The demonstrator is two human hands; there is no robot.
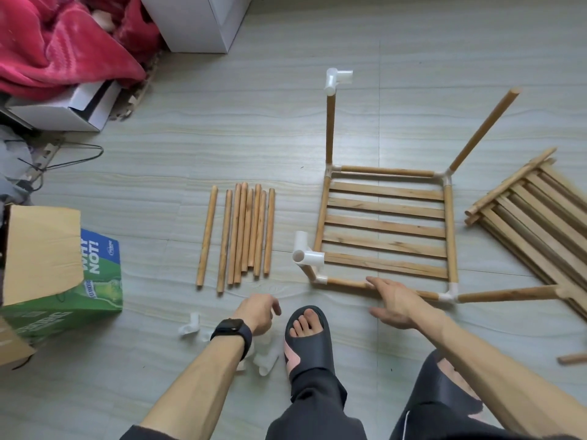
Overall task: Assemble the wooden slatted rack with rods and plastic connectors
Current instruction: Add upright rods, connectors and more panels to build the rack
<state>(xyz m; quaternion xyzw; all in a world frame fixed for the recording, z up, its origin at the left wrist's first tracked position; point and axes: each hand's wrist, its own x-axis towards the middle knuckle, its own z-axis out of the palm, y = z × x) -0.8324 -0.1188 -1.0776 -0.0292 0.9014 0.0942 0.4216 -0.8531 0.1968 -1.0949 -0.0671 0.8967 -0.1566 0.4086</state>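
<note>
Wooden slatted rack [386, 227] lies on the floor right of centre, with white corner connectors [446, 178] at its 4 corners and loose rods [241, 233] in a row just left of it. Right hand [394, 303] is spread, fingers straight, touching the frame's near rod [346, 283]. Left hand [259, 312] hangs loosely curled, gripping nothing, above spare connectors [265, 360] beside the foot.
</note>
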